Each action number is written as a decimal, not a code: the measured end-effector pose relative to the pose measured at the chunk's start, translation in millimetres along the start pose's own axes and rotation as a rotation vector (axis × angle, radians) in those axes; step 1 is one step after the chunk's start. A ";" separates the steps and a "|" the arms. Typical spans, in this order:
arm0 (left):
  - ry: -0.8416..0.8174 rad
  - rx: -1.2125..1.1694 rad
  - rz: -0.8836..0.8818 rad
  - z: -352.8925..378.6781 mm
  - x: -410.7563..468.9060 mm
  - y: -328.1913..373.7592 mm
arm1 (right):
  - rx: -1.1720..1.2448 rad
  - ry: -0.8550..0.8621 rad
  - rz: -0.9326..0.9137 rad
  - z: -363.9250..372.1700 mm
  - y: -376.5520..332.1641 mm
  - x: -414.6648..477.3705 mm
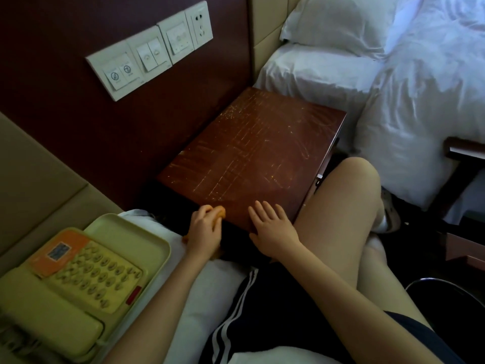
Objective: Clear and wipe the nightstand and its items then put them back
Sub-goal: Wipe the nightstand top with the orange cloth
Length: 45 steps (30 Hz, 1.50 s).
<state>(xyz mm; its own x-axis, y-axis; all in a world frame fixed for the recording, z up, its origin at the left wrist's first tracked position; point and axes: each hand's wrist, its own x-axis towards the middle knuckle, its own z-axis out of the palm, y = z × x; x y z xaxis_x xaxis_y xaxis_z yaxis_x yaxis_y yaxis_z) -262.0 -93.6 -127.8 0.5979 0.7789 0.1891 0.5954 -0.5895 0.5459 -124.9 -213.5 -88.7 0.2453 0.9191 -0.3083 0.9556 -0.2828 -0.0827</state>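
The desk [249, 153] is a dark red-brown wooden top, bare and covered in pale scratches. It stands against a maroon wall panel between two beds. The left hand [203, 229] is at the desk's near left corner, its fingers curled round a bunched orange cloth [220, 213] and pressing it against the corner edge. A bit more orange shows below the wrist. The right hand [271, 227] lies palm down just beside it on the near edge of the desk, with fingers straight and spread and the thumb over the edge, holding nothing. The two hands are near each other but apart. At lower left a cream phone [78, 285] with an orange label above its keypad sits in a pale green tray [131, 229], the handset [47, 321] in its cradle. The tray rests on white bedding, off the desk and left of the left arm. A row of white switches [149, 48] with a socket at its right end is fixed to the wall above the desk. Right of the desk lies a bed [315, 72] with a white pillow [336, 19] and a rumpled duvet [433, 88]. The person's bare knee [349, 195] is raised close against the desk's right front corner. They wear dark shorts [262, 311] with white side stripes. A shoe [391, 214] shows on the floor beyond the knee.
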 end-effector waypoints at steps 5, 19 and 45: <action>0.047 0.026 -0.111 1.9 11.3 10.1 | 0.042 0.000 -0.004 3.6 3.2 2.0; 0.060 0.027 -0.191 -5.6 21.9 -6.5 | 0.159 0.088 -0.060 8.5 19.3 -1.1; -0.102 0.065 -0.032 4.0 21.9 7.8 | 0.265 0.135 0.012 35.5 48.4 -1.4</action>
<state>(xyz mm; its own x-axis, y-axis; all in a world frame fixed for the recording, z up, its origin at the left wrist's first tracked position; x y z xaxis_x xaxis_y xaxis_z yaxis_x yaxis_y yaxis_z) -242.1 -82.0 -122.7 0.6274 0.7738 0.0869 0.6468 -0.5800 0.4953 -84.8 -238.2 -125.9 0.2927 0.9384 -0.1838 0.8808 -0.3394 -0.3300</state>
